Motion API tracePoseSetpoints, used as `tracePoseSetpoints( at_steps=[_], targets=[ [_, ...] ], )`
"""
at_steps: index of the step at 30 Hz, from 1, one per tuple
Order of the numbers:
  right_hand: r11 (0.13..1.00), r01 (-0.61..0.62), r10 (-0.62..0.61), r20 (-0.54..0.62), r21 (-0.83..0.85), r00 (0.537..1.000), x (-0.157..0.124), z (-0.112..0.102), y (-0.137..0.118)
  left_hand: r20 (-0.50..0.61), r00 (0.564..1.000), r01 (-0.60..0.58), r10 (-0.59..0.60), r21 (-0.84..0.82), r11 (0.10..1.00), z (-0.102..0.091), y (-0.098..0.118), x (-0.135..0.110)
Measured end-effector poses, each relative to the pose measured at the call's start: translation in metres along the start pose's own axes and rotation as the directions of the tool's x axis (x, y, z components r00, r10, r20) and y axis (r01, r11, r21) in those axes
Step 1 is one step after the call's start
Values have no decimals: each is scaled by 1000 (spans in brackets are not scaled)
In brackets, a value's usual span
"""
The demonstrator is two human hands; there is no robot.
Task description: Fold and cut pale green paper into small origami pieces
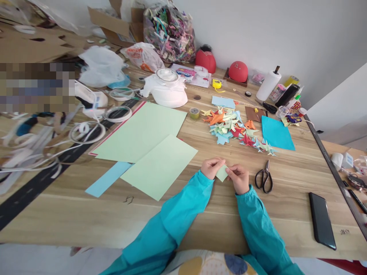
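Green paper piece [221, 173], edges pinched by both hands [226, 175], scissors [264, 177] just beside

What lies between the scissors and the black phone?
Nothing: only bare table lies between the scissors and the phone, as the head view shows.

Small pale-green paper piece [221, 173], between fingers [215, 165]
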State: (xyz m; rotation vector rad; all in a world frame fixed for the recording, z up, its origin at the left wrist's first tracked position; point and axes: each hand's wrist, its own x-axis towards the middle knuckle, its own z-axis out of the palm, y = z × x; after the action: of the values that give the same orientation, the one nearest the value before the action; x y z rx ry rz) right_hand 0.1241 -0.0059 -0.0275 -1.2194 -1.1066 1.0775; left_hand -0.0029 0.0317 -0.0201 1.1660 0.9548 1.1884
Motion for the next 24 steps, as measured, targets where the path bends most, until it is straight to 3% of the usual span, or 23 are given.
tracePoseSetpoints(
  at_steps=[6, 11, 17, 24],
  targets=[
    [996, -30, 38, -99, 80, 994, 5, -5, 5, 5, 995, 97, -97, -97, 991, 2, -6, 1],
    [992, -56, 71, -125, 117, 990, 7, -10, 8, 27, 999, -28, 27, 46, 999, 1, -10, 2],
    [1000, 6, -6, -62, 0, 998, 9, -7, 2, 156, 983, -129, 101, 177, 976, 4, -7, -2],
    [982, -36, 70, -179, 184, 981, 13, -10, 6, 151, 985, 80, -78, -2, 997, 5, -13, -2]
  ],
)
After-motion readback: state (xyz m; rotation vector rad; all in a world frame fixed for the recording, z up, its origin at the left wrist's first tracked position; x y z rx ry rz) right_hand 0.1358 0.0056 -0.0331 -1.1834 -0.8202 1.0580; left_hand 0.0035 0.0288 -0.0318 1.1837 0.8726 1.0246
